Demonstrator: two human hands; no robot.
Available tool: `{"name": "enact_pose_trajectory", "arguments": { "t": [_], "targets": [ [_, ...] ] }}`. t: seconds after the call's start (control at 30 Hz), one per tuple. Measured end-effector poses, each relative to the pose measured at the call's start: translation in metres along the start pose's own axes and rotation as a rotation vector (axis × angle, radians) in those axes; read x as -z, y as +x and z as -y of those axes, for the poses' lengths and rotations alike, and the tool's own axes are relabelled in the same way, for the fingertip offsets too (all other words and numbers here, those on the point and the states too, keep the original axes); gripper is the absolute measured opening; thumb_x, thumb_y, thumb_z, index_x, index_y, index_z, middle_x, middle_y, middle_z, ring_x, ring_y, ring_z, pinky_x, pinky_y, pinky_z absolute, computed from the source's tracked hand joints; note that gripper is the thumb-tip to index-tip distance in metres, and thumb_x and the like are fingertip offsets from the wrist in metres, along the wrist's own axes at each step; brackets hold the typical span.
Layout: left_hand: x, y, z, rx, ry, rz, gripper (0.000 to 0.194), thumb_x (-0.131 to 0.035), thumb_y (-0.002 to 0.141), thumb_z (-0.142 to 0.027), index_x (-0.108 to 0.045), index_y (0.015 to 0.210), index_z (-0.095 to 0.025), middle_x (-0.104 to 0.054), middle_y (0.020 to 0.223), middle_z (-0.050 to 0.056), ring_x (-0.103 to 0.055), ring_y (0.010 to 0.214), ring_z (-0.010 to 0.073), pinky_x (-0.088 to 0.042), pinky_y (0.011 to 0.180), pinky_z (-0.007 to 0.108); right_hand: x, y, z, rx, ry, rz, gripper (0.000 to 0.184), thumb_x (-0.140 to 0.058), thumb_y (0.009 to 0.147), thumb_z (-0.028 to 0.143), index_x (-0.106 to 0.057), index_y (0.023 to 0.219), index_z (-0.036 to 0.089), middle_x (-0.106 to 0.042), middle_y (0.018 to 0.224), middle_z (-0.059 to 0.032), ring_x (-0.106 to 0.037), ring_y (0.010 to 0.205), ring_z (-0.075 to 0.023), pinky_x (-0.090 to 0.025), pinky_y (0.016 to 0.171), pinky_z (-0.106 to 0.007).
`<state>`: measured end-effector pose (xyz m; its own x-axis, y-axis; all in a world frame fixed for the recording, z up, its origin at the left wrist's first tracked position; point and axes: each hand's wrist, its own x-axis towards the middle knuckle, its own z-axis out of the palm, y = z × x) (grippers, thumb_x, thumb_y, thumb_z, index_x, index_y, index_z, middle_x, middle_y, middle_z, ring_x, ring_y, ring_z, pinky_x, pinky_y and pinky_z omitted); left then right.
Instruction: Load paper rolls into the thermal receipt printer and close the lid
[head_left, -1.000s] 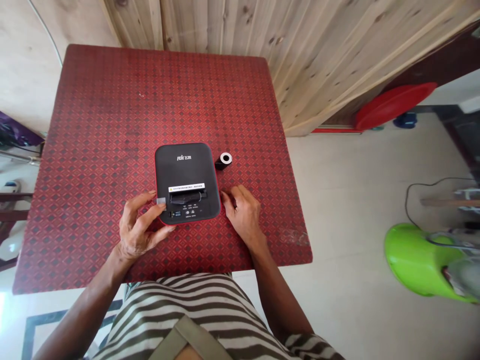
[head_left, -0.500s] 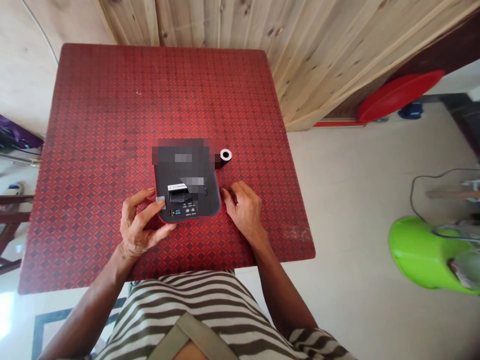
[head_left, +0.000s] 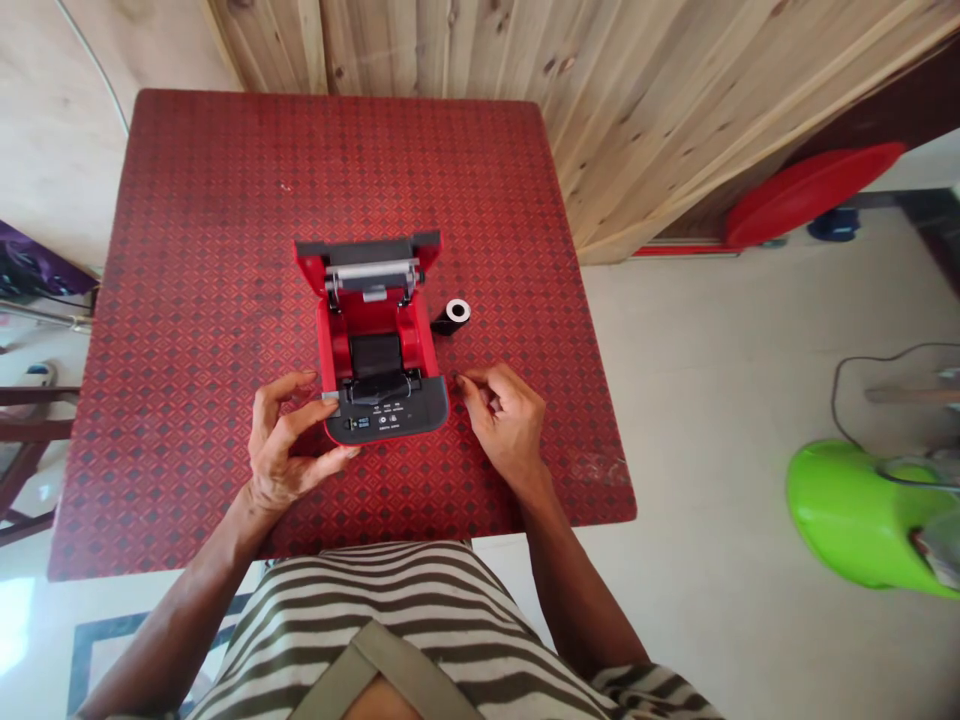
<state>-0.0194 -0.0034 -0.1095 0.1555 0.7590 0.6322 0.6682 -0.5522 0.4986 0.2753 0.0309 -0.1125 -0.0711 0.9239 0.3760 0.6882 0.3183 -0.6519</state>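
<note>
A red and black label printer (head_left: 386,408) stands on the table before me, its lid (head_left: 367,250) raised and tilted back. Inside the red compartment lies a black roll (head_left: 375,355). My left hand (head_left: 289,440) grips the printer's near left corner, with a finger on the grey tab (head_left: 330,400) and the thumb along the front edge. Beside the printer's right side my right hand (head_left: 502,415) rests with curled fingers, thumb and forefinger close together; what is between them, if anything, is too small to make out. A loose black roll with a white end (head_left: 456,312) lies right of the printer.
The table (head_left: 225,180) has a red patterned top. Wooden panelling (head_left: 450,50) rises behind it. On the floor to the right are a bright green stool or tub (head_left: 840,510) with a cable by it, and a red round object (head_left: 814,190) leaning farther back.
The printer's lid has swung up and back from shut, showing the red inside and the black roll. Both hands keep nearly the same places; the view has shifted slightly.
</note>
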Motion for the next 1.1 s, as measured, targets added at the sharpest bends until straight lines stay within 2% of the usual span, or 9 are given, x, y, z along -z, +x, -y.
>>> {"name": "enact_pose_trajectory", "arguments": {
  "t": [0.13, 0.2, 0.27, 0.43, 0.63, 0.77, 0.9, 1.0, 1.1],
  "targets": [
    [-0.001, -0.003, 0.002, -0.041, 0.023, -0.01, 0.054, -0.085, 0.088, -0.039, -0.063, 0.136, -0.03, -0.066, 0.133, 0.011, -0.07, 0.113, 0.0245, -0.065, 0.089, 0.04, 0.015, 0.024, 0.037, 0.194, 0.02, -0.023, 0.01, -0.065, 0.106, 0.021, -0.075, 0.105, 0.022, -0.078, 0.091, -0.0025, -0.071, 0.079, -0.0148, -0.058, 0.074, -0.03],
    [-0.001, -0.004, 0.003, -0.063, 0.041, -0.021, 0.055, -0.085, 0.089, -0.04, -0.062, 0.138, -0.029, -0.067, 0.132, 0.011, -0.07, 0.112, 0.0245, -0.065, 0.09, 0.04, 0.015, 0.044, 0.055, 0.325, -0.017, 0.06, 0.015, -0.062, 0.108, 0.02, -0.076, 0.11, 0.022, -0.081, 0.101, -0.0041, -0.075, 0.091, -0.0159, -0.059, 0.082, -0.031],
    [-0.001, -0.005, 0.004, -0.078, 0.058, -0.019, 0.056, -0.083, 0.09, -0.041, -0.061, 0.14, -0.028, -0.067, 0.131, 0.012, -0.07, 0.113, 0.0247, -0.064, 0.091, 0.04, 0.009, 0.067, 0.071, 0.407, -0.142, 0.233, 0.02, -0.057, 0.11, 0.019, -0.077, 0.11, 0.021, -0.082, 0.105, -0.0042, -0.077, 0.092, -0.0162, -0.057, 0.078, -0.03],
    [-0.001, -0.006, 0.005, -0.085, 0.079, -0.011, 0.056, -0.081, 0.091, -0.043, -0.06, 0.141, -0.028, -0.067, 0.131, 0.012, -0.07, 0.113, 0.0246, -0.065, 0.09, 0.039, -0.019, 0.112, 0.102, 0.367, -0.504, 0.681, 0.022, -0.056, 0.108, 0.016, -0.078, 0.111, 0.017, -0.081, 0.106, -0.0095, -0.076, 0.082, -0.0214, -0.047, 0.064, -0.033],
    [-0.002, -0.006, 0.005, -0.089, 0.092, -0.011, 0.056, -0.081, 0.091, -0.044, -0.059, 0.14, -0.028, -0.068, 0.131, 0.012, -0.071, 0.11, 0.0236, -0.065, 0.087, 0.037, -0.032, 0.127, 0.116, 0.393, -0.559, 0.86, 0.034, -0.046, 0.109, 0.01, -0.079, 0.115, 0.013, -0.081, 0.106, -0.017, -0.077, 0.092, -0.0283, -0.051, 0.072, -0.038],
    [-0.003, -0.006, 0.004, -0.078, 0.097, 0.001, 0.054, -0.078, 0.094, -0.047, -0.057, 0.141, -0.029, -0.068, 0.131, 0.013, -0.071, 0.111, 0.0237, -0.066, 0.086, 0.037, -0.027, 0.123, 0.115, 0.42, -0.558, 0.817, 0.033, -0.046, 0.108, 0.009, -0.077, 0.119, 0.014, -0.08, 0.104, -0.015, -0.075, 0.086, -0.026, -0.049, 0.068, -0.036],
    [-0.002, -0.005, 0.004, -0.087, 0.101, -0.004, 0.053, -0.076, 0.095, -0.048, -0.057, 0.141, -0.028, -0.068, 0.129, 0.012, -0.07, 0.11, 0.0232, -0.066, 0.086, 0.037, -0.005, 0.111, 0.115, 0.433, -0.47, 0.691, 0.024, -0.055, 0.107, 0.016, -0.075, 0.12, 0.016, -0.08, 0.106, -0.01, -0.073, 0.079, -0.0216, -0.047, 0.064, -0.034],
    [-0.002, -0.004, 0.004, -0.096, 0.093, -0.003, 0.054, -0.077, 0.095, -0.046, -0.057, 0.141, -0.026, -0.067, 0.128, 0.012, -0.07, 0.111, 0.0236, -0.065, 0.087, 0.037, 0.025, 0.104, 0.101, 0.408, -0.207, 0.525, 0.017, -0.066, 0.103, 0.02, -0.077, 0.116, 0.019, -0.08, 0.109, -0.0052, -0.072, 0.086, -0.0185, -0.051, 0.07, -0.031],
    [-0.002, -0.003, 0.005, -0.096, 0.095, -0.005, 0.055, -0.078, 0.094, -0.047, -0.057, 0.142, -0.027, -0.066, 0.127, 0.011, -0.069, 0.111, 0.0232, -0.064, 0.088, 0.037, 0.052, 0.091, 0.07, 0.255, 0.153, 0.361, 0.021, -0.078, 0.096, 0.027, -0.077, 0.118, 0.024, -0.078, 0.115, -0.0022, -0.066, 0.077, -0.0123, -0.053, 0.067, -0.028]
  ]
}}
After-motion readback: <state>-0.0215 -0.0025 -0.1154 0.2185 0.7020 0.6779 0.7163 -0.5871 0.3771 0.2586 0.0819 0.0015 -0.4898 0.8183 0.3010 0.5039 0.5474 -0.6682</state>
